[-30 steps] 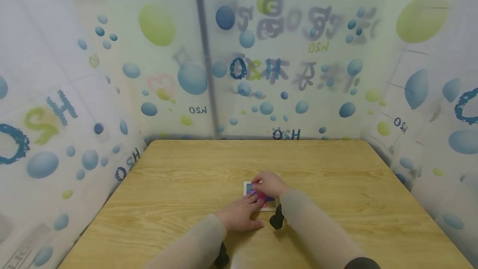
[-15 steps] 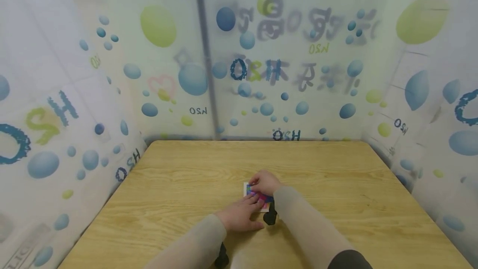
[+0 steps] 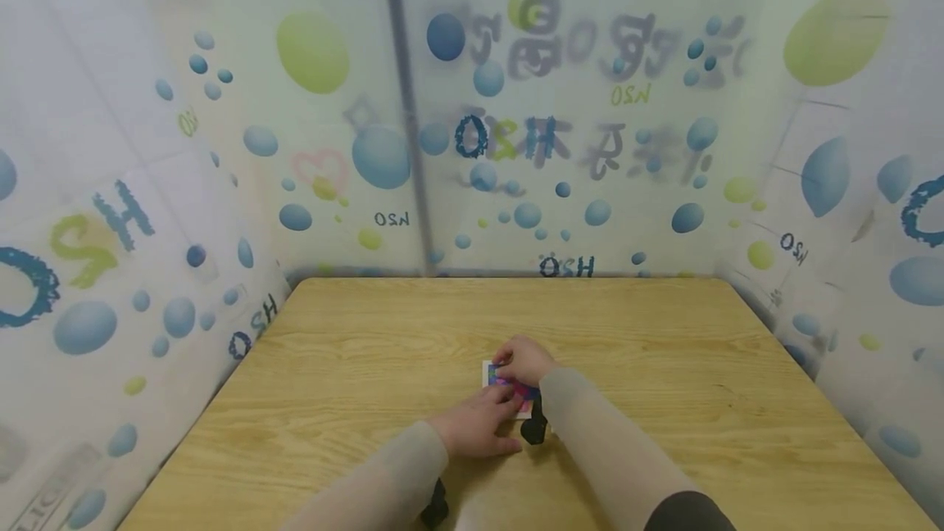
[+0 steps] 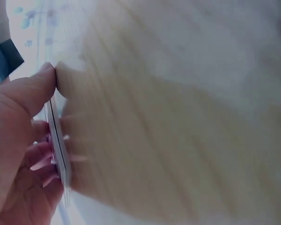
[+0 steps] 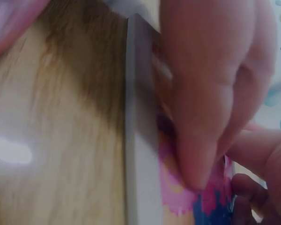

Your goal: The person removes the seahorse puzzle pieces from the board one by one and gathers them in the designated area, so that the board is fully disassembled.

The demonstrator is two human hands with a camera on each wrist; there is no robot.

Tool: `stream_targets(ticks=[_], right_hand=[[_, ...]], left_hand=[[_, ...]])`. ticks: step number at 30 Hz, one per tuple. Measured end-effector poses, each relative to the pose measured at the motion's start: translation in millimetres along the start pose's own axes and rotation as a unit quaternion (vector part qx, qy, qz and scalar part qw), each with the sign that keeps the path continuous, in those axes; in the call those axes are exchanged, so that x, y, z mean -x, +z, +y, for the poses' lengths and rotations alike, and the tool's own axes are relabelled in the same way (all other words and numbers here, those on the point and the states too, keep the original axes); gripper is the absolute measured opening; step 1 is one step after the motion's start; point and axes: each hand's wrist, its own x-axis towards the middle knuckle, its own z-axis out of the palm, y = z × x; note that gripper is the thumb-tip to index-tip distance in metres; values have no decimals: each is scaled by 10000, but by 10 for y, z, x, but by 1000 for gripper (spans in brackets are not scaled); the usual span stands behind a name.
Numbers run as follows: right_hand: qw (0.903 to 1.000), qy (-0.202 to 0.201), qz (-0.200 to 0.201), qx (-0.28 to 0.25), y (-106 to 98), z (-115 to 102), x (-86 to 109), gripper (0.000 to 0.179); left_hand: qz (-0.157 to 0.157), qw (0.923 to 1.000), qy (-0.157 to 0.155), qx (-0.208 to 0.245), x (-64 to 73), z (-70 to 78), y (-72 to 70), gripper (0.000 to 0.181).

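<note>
A small flat board (image 3: 487, 371) with a white border and a colourful picture lies on the table, mostly covered by both hands. Fingers of my left hand (image 3: 478, 420) reach across its near left part, the thumb apart to the right. The right wrist view shows left fingers (image 5: 196, 154) pressing onto the pink and blue print, beside the raised pale border (image 5: 143, 178). My right hand (image 3: 525, 363) bends over the board's far side, thumb and index finger close together near the upper left corner. Whether it pinches a small piece there, I cannot tell.
The wooden table (image 3: 354, 334) extends around the board on all sides. Curtains (image 3: 332, 105) printed with blue and green drops enclose its back and both sides. A dark wrist device (image 3: 534, 423) hangs under the right wrist, close to the board's near right corner.
My right hand has shifted slightly left over the board, then stayed nearly in place. The left hand keeps its position, with its fingers a little more bent than before.
</note>
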Motion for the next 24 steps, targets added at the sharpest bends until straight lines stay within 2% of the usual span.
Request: stream_targets(ticks=[10,18,24], right_hand=[[9999,99,2,62,6,6,3,8],[9989,-271,19,393,-9,-13,14,5],[9997,83,-70,204,-19,-73,34,4]], left_hand=[[-172,9997,117,-123,37,-47,-9,68],[-258,9995,164,-64,46,-56,-18,66],[-372,9992,104,132,48,-56,-34,65]])
